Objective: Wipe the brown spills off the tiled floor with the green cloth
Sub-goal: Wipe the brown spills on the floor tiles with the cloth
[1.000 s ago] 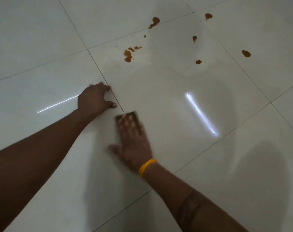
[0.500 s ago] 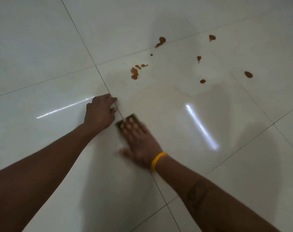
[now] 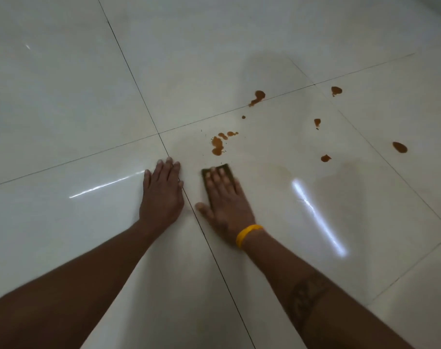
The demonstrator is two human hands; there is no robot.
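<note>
A: Two hands lay flat on the tiled floor (image 3: 63, 102); the left hand (image 3: 161, 195) was spread with straight fingers just left of a dark grout line, holding nothing; its fingertips (image 3: 169, 161) reached close to where four tiles met.

B: And the right hand (image 3: 225, 201)?

A: It pressed the green cloth (image 3: 228, 170) down with straight fingers, the thumb splayed out to the left; it did not curl round the cloth; a yellow wristband (image 3: 247, 235) sat on that wrist, and a dark band-like marking showed on the forearm.

B: Where was the cloth, exactly?

A: On the tile right of the grout line, mostly hidden under the fingers; only its far edge and corners showed, looking dark olive; the nearest of the brown spills (image 3: 217, 146) lay just beyond it, not touching.

B: Others?

A: Several more blots were scattered further off to the right; one straddled a grout line; a bright streak of reflected light (image 3: 317, 217) crossed the glossy tile beside the right arm.
</note>
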